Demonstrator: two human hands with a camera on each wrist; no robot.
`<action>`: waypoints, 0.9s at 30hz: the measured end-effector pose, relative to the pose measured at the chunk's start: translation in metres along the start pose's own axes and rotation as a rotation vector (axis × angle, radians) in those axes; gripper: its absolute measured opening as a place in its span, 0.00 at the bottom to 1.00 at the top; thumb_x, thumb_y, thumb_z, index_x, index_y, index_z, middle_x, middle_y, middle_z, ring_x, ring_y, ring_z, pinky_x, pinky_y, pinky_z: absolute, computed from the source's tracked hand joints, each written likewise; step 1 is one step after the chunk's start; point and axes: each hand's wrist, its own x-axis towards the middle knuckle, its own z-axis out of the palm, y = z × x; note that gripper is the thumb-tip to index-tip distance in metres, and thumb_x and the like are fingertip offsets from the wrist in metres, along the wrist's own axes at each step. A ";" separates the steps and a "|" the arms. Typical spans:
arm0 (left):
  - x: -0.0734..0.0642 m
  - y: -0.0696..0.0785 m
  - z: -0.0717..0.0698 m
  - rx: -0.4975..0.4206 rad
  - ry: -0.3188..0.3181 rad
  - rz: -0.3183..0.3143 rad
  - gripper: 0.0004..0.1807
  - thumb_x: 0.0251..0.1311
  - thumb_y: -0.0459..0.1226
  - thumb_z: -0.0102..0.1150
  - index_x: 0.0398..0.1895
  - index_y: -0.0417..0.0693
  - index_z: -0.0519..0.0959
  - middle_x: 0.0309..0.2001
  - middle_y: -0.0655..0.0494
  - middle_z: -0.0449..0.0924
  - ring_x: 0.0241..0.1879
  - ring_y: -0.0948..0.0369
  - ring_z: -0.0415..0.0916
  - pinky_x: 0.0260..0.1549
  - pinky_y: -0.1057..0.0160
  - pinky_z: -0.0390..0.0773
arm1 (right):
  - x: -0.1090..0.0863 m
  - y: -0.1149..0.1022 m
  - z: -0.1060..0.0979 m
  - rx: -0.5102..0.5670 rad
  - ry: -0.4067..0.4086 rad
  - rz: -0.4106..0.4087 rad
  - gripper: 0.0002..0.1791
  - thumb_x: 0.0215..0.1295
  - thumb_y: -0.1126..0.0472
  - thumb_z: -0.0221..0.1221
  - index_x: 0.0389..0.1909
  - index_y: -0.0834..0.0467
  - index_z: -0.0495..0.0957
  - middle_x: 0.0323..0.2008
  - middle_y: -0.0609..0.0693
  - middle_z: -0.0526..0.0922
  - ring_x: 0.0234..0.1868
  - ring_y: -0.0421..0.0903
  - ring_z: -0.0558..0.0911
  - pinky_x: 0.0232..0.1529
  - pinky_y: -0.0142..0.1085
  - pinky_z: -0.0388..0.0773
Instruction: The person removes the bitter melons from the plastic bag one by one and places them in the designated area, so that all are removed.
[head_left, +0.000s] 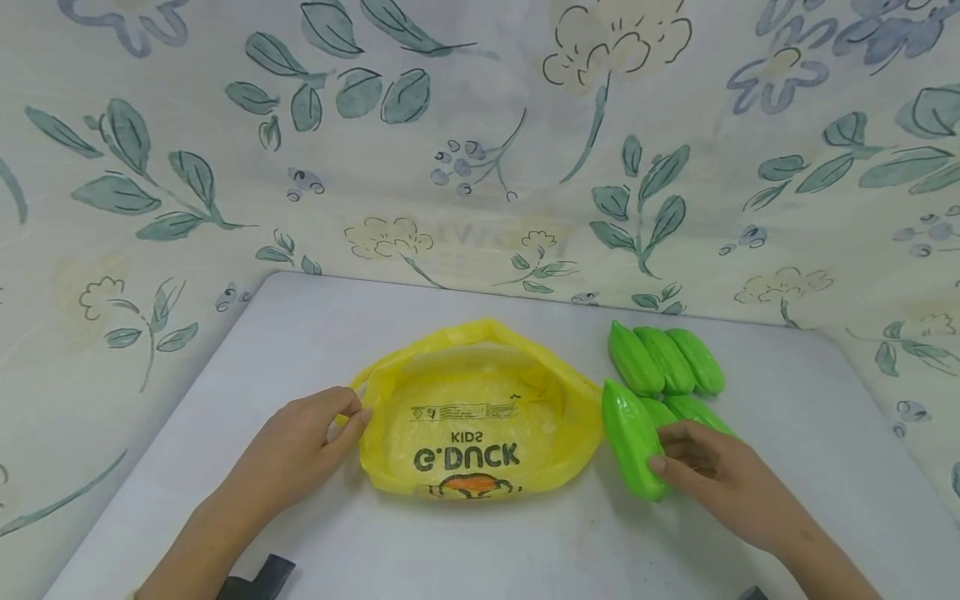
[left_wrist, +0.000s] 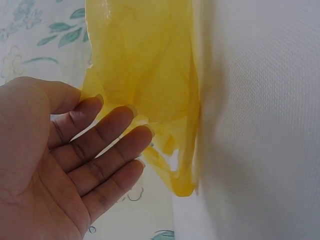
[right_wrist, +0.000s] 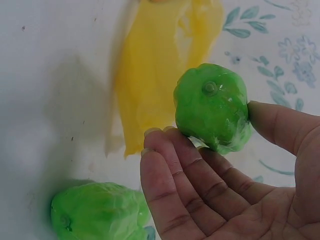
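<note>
A yellow plastic bag [head_left: 480,358] with upside-down "KIDS G.DUCK" print lies on the table with its mouth spread open. At its left edge my left hand [head_left: 311,442] pinches the rim between thumb and index finger; the left wrist view shows the other fingers extended beside the yellow film [left_wrist: 145,55]. My right hand [head_left: 708,475] holds a glossy green toy vegetable [head_left: 630,442], ribbed and pointed at one end, by the bag's right side. In the right wrist view the thumb and fingers pinch this green vegetable [right_wrist: 212,107], its stubby round end towards the camera.
Several more green toy vegetables [head_left: 663,358] lie in two rows right of the bag, partly behind my right hand. The table [head_left: 300,325] is white. Behind it hangs a floral cloth [head_left: 480,208]. A dark object [head_left: 262,579] shows near my left forearm.
</note>
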 end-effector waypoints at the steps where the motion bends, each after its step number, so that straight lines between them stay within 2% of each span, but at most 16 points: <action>1: 0.000 0.000 0.000 0.001 -0.003 -0.002 0.07 0.72 0.41 0.61 0.34 0.55 0.76 0.31 0.61 0.76 0.32 0.59 0.70 0.33 0.56 0.72 | 0.000 0.000 0.000 0.002 0.000 0.004 0.24 0.75 0.51 0.63 0.59 0.66 0.77 0.52 0.54 0.85 0.52 0.51 0.85 0.48 0.37 0.82; 7: 0.000 0.002 -0.001 -0.001 -0.011 -0.007 0.07 0.72 0.40 0.62 0.34 0.54 0.76 0.31 0.61 0.76 0.33 0.58 0.71 0.35 0.55 0.73 | -0.004 0.004 -0.003 -0.010 0.010 0.009 0.24 0.75 0.51 0.63 0.60 0.66 0.77 0.53 0.54 0.85 0.52 0.52 0.86 0.48 0.37 0.82; 15: 0.000 0.001 -0.002 -0.002 -0.018 -0.009 0.06 0.72 0.41 0.61 0.35 0.54 0.77 0.32 0.61 0.76 0.34 0.58 0.72 0.36 0.55 0.74 | -0.006 0.012 -0.006 -0.007 0.009 0.059 0.25 0.76 0.51 0.62 0.61 0.66 0.76 0.56 0.58 0.84 0.54 0.57 0.85 0.49 0.46 0.84; 27: 0.000 0.000 -0.001 0.011 -0.024 -0.012 0.07 0.73 0.42 0.61 0.35 0.55 0.76 0.30 0.62 0.75 0.32 0.59 0.71 0.34 0.55 0.73 | -0.010 0.020 -0.013 -0.038 0.018 0.104 0.30 0.77 0.46 0.60 0.63 0.69 0.74 0.57 0.60 0.83 0.55 0.60 0.84 0.50 0.48 0.84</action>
